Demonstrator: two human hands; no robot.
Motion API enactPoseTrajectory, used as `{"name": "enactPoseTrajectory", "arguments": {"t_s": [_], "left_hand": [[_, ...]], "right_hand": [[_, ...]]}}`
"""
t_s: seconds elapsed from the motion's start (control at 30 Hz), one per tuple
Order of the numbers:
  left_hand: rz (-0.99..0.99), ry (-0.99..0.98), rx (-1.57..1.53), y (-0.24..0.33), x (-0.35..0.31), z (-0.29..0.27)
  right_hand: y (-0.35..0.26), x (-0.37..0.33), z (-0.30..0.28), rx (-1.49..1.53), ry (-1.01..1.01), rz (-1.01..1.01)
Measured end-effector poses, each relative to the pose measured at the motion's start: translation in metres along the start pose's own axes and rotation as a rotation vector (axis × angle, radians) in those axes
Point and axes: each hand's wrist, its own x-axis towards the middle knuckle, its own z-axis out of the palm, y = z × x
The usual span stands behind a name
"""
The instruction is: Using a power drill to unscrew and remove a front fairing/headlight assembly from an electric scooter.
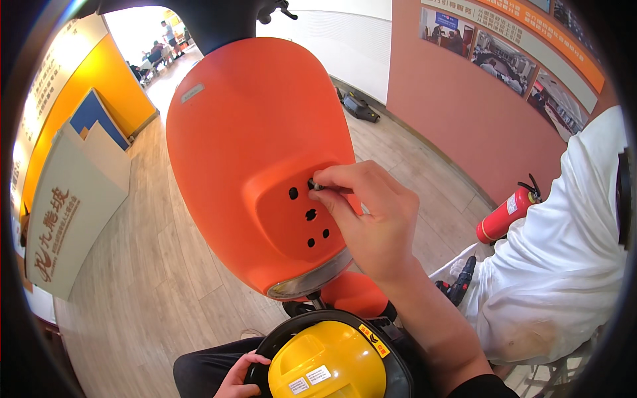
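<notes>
A large orange moulded shell (245,126) stands in front of me, with several dark holes in its recessed panel. My right hand (378,212) pinches a small dark and metallic piece (316,186) between thumb and fingertips at the panel's upper right hole; the fingers partly hide it. Low in front of me rests a yellow domed helmet (332,358) with a wide black rim and small white labels. My left hand (242,379) grips the left side of that rim, its fingers curled over the edge.
A power drill (459,282) lies at right on white cloth (551,265), near a red fire extinguisher (507,213). A black tool-like object (359,106) is on the floor by the wall. A curved white counter (76,205) stands left. People sit far off at upper left.
</notes>
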Motion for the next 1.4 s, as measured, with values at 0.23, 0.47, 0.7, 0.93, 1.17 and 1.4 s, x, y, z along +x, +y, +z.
{"name": "enactPoseTrajectory", "arguments": {"t_s": [0.23, 0.47, 0.7, 0.93, 1.17, 1.4], "left_hand": [[-0.007, 0.008, -0.025, -0.003, 0.000, -0.002], [0.010, 0.005, -0.001, -0.002, -0.001, -0.002], [0.013, 0.006, 0.010, 0.001, -0.001, 0.001], [-0.002, -0.012, -0.022, -0.002, 0.000, -0.003], [0.008, -0.014, -0.031, -0.002, 0.002, -0.001], [-0.006, -0.025, -0.022, -0.003, -0.002, -0.003]], "right_hand": [[0.001, -0.004, 0.004, 0.010, 0.018, 0.022], [0.000, -0.003, 0.008, 0.030, 0.064, 0.006], [0.000, -0.003, 0.007, 0.011, 0.046, 0.021], [0.006, -0.005, 0.005, 0.045, -0.004, 0.060], [0.011, -0.003, 0.001, 0.068, -0.027, 0.019], [0.009, -0.006, -0.002, 0.101, -0.050, 0.036]]}}
